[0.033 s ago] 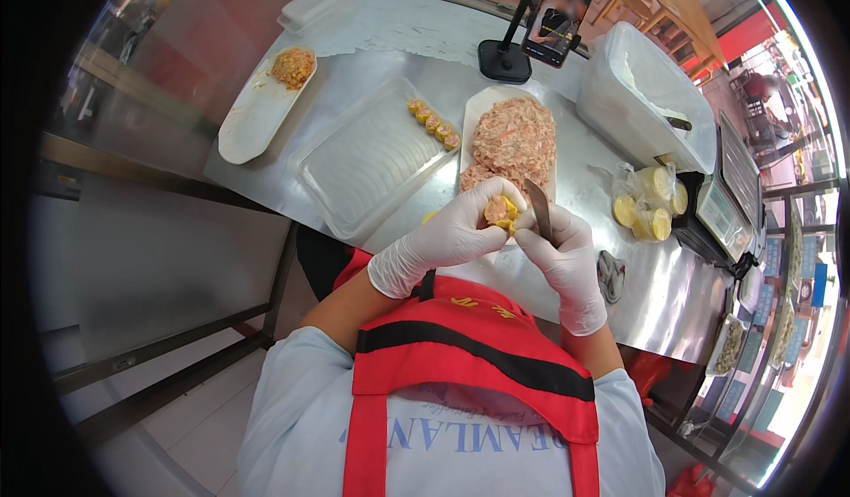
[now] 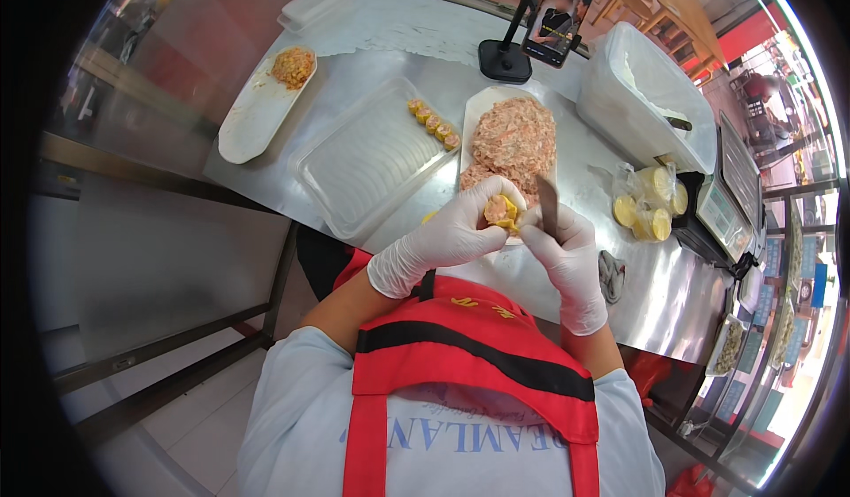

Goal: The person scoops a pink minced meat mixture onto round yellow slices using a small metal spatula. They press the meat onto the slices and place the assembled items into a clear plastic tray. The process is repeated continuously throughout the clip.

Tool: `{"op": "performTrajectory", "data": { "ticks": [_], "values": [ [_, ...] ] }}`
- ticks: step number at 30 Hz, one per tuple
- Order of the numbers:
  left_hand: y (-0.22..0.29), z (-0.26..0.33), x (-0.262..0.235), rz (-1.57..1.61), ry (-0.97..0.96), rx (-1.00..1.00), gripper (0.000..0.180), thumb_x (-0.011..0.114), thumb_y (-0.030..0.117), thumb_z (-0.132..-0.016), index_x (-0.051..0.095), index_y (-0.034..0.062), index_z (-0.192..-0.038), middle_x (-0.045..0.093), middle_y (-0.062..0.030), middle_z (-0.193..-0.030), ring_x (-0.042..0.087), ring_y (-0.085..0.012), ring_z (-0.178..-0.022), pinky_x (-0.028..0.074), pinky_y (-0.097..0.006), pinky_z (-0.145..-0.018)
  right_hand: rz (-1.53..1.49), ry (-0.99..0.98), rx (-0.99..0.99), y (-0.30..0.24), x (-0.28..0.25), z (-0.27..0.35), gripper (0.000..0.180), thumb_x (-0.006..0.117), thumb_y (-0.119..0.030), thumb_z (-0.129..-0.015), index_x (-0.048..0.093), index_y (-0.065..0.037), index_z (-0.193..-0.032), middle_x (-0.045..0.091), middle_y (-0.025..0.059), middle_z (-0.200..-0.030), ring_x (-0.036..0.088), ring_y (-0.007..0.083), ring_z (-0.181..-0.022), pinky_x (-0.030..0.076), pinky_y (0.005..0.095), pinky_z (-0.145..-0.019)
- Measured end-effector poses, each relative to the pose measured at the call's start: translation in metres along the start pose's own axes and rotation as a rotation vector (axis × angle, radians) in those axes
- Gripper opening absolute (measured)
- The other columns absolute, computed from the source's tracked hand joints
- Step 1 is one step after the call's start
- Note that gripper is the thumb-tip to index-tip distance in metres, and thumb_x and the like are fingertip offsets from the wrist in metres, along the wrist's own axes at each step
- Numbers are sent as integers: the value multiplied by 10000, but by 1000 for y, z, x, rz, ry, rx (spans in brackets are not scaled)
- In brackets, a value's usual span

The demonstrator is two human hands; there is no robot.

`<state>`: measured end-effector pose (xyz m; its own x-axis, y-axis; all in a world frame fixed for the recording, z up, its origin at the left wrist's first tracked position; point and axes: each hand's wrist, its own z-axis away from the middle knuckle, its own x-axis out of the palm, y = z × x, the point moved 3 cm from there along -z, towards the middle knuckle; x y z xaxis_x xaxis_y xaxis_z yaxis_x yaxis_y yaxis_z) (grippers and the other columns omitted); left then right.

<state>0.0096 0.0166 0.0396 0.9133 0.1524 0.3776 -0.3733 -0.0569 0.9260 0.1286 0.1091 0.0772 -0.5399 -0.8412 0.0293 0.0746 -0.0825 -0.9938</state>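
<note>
My left hand (image 2: 460, 231), in a white glove, cups a siu mai (image 2: 501, 212) with a yellow wrapper and pink filling at its top. My gloved right hand (image 2: 567, 247) is closed around a flat metal spreading blade (image 2: 549, 207), which points up and away from me. The right fingertips are beside the wrapper's edge; whether they touch it I cannot tell. Just beyond both hands lies a white plate (image 2: 470, 112) heaped with pink minced meat (image 2: 513, 138). A short row of finished siu mai (image 2: 433, 125) lines the far right side of a clear plastic tray (image 2: 354, 174).
Far left, a long white dish (image 2: 252, 125) carries orange chopped food (image 2: 292, 67). A phone on a stand (image 2: 506, 59) stands at the back. To the right are a large plastic tub (image 2: 620, 99), bagged yellow wrappers (image 2: 653, 205), a scale (image 2: 722, 218) and a grey cloth (image 2: 611, 276).
The blade in my right hand has tipped slightly to the right, and the right fingers have shifted a little. My left hand and the siu mai stay in place.
</note>
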Motion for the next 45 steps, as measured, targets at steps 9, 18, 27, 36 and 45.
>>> {"op": "performTrajectory", "data": {
  "ticks": [9,18,27,36,45],
  "values": [
    [9,1,1,-626,102,299,327,594,-26,-758,456,55,-1042,506,-79,-882,541,-162,-797,451,-284,-690,208,72,60,5,0,-9,108,669,-79,-821,630,-11,-747,481,-74,-553,411,-9,-524,385,180,-496],
    [-4,0,-2,-380,43,165,276,626,14,-803,480,75,-1030,508,-36,-856,508,-111,-763,445,-269,-676,-125,33,176,13,-5,-9,94,630,-62,-787,616,15,-840,548,-23,-641,466,33,-544,384,204,-504],
    [-3,0,-6,-248,-54,-106,284,556,-29,-798,479,66,-1055,533,-11,-918,516,-76,-872,450,-243,-764,-450,-44,316,24,-5,-10,86,598,-75,-765,584,5,-795,457,-28,-582,337,40,-456,242,213,-427],
    [4,3,-4,-359,6,15,212,634,45,-844,505,68,-1011,556,-10,-897,539,-70,-827,463,-242,-744,-315,-11,301,11,4,-7,89,615,-90,-805,615,-2,-811,458,-38,-571,353,36,-473,242,208,-441],
    [-3,6,-14,-3,140,-45,187,710,40,-811,562,68,-923,577,28,-830,547,-37,-752,448,-185,-644,25,-138,-11,0,-8,1,347,626,-177,-913,542,-10,-1205,618,32,-880,593,110,-790,507,282,-712]
  ]
}}
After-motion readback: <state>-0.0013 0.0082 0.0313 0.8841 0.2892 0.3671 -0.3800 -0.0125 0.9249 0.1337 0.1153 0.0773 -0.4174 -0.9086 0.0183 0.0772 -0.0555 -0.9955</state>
